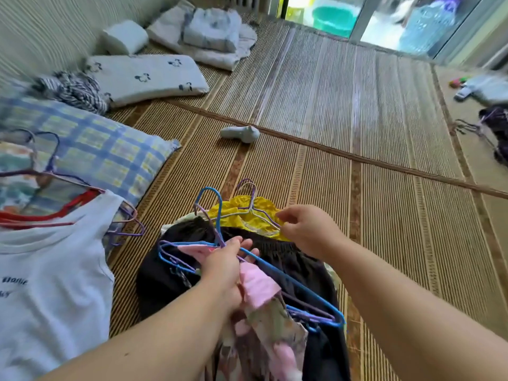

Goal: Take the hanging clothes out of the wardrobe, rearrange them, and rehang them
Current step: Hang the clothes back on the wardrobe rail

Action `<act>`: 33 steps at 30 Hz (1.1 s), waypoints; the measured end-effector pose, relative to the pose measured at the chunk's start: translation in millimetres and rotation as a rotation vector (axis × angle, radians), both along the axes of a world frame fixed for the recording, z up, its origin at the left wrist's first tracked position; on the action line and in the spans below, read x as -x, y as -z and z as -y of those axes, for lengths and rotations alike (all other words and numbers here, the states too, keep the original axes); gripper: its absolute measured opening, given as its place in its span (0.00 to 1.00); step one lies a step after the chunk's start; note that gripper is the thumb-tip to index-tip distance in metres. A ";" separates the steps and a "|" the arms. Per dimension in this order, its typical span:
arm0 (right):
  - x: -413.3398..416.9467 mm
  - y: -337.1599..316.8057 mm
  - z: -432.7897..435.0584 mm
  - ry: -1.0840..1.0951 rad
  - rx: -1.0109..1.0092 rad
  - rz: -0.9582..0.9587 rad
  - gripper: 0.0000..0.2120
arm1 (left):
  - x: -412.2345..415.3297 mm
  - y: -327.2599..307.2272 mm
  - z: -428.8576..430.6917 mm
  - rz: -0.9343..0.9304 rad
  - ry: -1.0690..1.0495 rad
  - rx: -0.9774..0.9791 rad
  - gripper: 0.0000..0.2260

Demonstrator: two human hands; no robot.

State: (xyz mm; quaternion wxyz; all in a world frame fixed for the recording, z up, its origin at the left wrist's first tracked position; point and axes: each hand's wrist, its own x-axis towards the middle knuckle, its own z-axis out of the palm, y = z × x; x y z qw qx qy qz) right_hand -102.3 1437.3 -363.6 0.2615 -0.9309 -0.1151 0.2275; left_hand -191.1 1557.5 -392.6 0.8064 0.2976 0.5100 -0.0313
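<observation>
A pile of clothes on wire hangers lies on the woven mat in front of me. My left hand (225, 266) grips a blue hanger (288, 279) together with purple ones, over a pink floral garment (264, 306) and a black garment (165, 273). My right hand (305, 232) pinches the shoulder of a pale purple hanger (251, 204) that carries a yellow garment (247, 213) at the far end of the pile. At left lies a white T-shirt (52, 270) with printed letters, on red and purple hangers.
A blue plaid pillow (110, 149), a white patterned pillow (145, 75) and folded bedding (211, 31) lie at the far left. A small grey device (242, 133) rests mid-mat (384, 215). More dark clothes on hangers (494, 127) sit at the right edge. A glass door stands beyond.
</observation>
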 end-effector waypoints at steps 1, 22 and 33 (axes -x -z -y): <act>-7.5 15.1 0.4 -0.026 0.065 0.012 0.19 | -2.5 9.9 -0.6 0.000 0.021 0.012 0.05; -83.9 181.7 -41.5 -0.180 0.182 -0.145 0.09 | -42.2 125.1 -7.3 -0.121 0.155 -0.028 0.06; -36.2 82.0 -16.8 0.011 -0.208 -0.520 0.07 | -12.6 55.5 0.0 -0.041 0.115 -0.011 0.08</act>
